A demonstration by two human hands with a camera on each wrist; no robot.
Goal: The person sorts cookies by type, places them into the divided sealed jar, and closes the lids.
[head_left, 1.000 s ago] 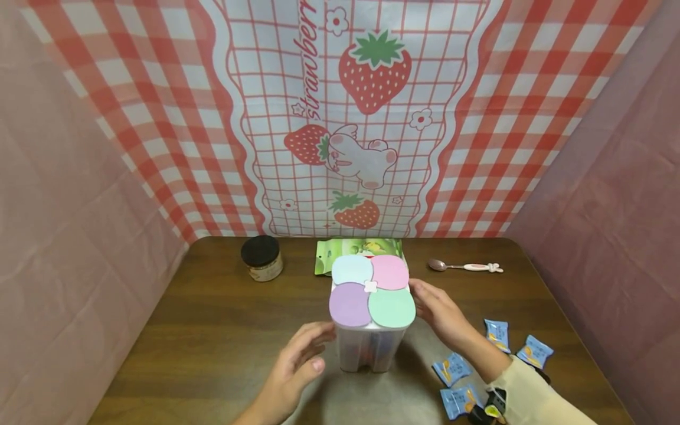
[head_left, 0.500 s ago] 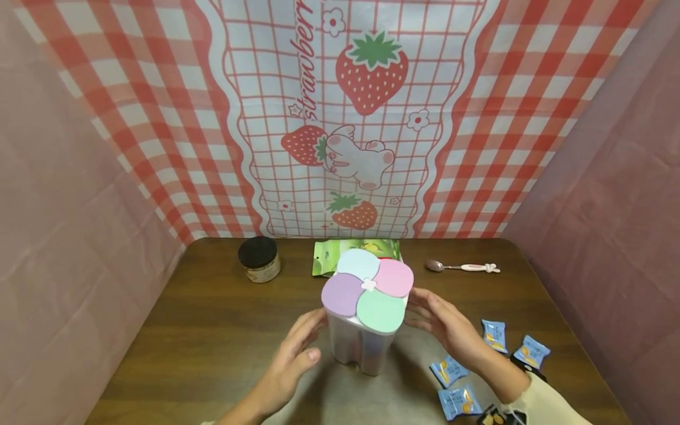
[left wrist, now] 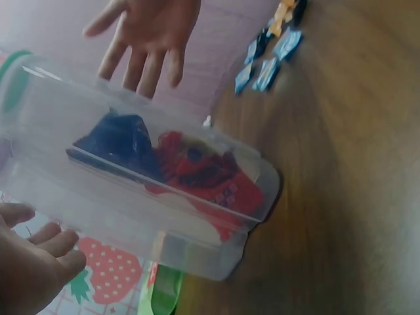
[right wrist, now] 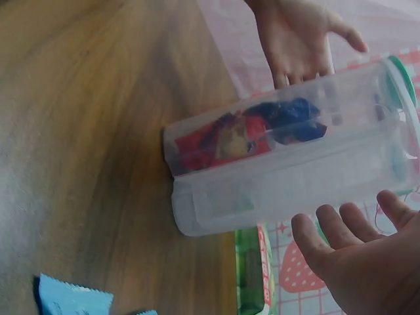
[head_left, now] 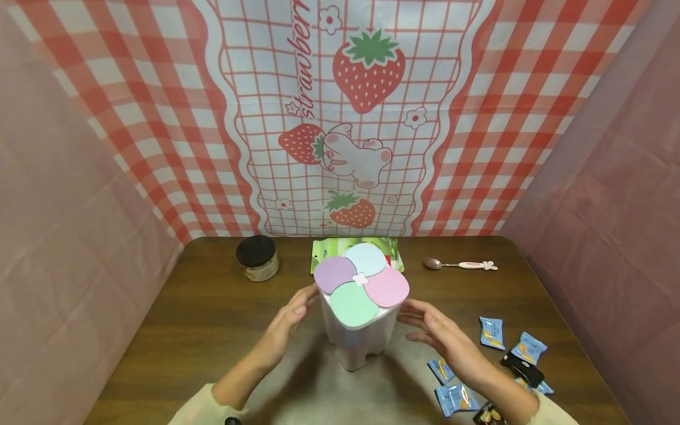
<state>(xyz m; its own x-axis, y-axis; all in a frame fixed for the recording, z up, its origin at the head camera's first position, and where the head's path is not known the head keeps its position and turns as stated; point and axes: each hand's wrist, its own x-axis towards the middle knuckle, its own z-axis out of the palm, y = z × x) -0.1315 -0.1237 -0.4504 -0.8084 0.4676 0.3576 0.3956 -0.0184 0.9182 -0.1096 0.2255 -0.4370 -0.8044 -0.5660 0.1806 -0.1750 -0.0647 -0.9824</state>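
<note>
Translucent container [head_left: 347,339] stands upright on the table [head_left: 212,330]

We see it between the left and right edges. The left hand [head_left: 278,330] and right hand [head_left: 448,339] flank it, unclenched, fingers extended. Beyond, a green packet [head_left: 330,248] lies along the far edge; a jar [head_left: 258,260] sits near the far left corner, a spoon [head_left: 461,265] near the far right.

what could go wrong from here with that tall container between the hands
The container might tip if nudged unevenly: it is tall, and neither the left hand nor the right hand has its fingers wrapped round it.

If pushed back, it could bump the green packet lying behind it.

The right forearm reaches across the area of the small blue packets, so it might sweep some aside.
</note>
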